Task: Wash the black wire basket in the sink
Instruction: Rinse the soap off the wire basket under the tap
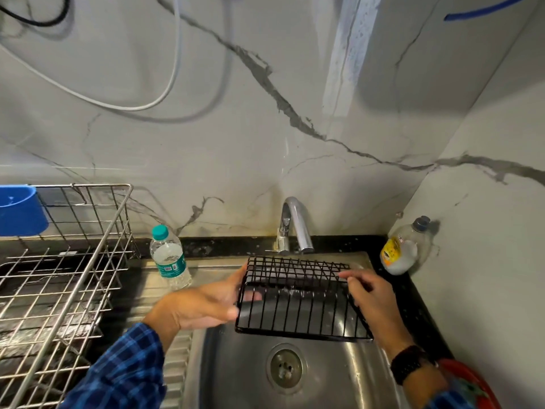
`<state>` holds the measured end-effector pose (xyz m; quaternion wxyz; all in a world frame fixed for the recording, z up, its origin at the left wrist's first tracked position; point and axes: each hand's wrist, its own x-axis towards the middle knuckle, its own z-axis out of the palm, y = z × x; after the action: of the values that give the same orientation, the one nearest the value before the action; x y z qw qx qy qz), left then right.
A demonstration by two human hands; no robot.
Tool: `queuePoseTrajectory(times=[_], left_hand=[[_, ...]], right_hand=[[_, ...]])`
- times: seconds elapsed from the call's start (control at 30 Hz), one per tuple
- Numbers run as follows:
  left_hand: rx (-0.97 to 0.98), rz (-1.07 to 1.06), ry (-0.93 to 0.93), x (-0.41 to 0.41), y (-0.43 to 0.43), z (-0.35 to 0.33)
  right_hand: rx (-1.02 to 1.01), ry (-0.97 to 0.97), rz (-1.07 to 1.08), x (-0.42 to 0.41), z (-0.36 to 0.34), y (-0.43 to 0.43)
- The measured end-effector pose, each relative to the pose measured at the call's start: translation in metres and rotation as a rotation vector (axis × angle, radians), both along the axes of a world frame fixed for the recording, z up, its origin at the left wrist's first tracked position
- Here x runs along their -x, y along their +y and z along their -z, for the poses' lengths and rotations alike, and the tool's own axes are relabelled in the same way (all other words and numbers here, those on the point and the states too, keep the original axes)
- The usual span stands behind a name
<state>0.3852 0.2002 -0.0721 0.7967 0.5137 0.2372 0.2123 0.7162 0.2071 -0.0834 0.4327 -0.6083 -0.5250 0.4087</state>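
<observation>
Head view looks down on a stainless steel sink [224, 376] with a round drain [286, 369], where the black wire basket [300, 302] is held in the air above the bowl, just near of the curved chrome tap [296, 228]. Its grid floor tilts toward the camera and one low wall stands up at the far side. The left hand [203, 305] has its grip closed on the basket's left edge, thumb lying across the wires and fingers beneath. The right hand [371, 296] touches the right edge with curled fingers; whether that grip clamps a wire or only rests there cannot be told. A dark watch sits on the right wrist [410, 364] and a blue plaid sleeve [126, 370] covers the left arm.

Left of the sink, on the black counter [418, 314], stands a clear plastic water bottle with a teal cap [169, 258]; its teal label is too small to read. Farther left is a large steel wire dish rack [59, 278] with a blue plastic cup holder [20, 211] hung on its far rim. At the far right corner leans a clear soap bottle with a yellow label [404, 249], its print unreadable
</observation>
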Motion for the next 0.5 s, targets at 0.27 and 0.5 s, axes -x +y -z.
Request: queuePoseTrajectory(times=[0.27,0.5], left_hand=[[0.177,-0.965,0.447,-0.051,0.01,0.027],[-0.557,-1.026,0.531,-0.065,0.0,0.028]], right_hand=[[-0.2,0.13,0.093,0.024,0.006,-0.031],[-0.184,-0.169,0.418,0.034,0.004,-0.022]])
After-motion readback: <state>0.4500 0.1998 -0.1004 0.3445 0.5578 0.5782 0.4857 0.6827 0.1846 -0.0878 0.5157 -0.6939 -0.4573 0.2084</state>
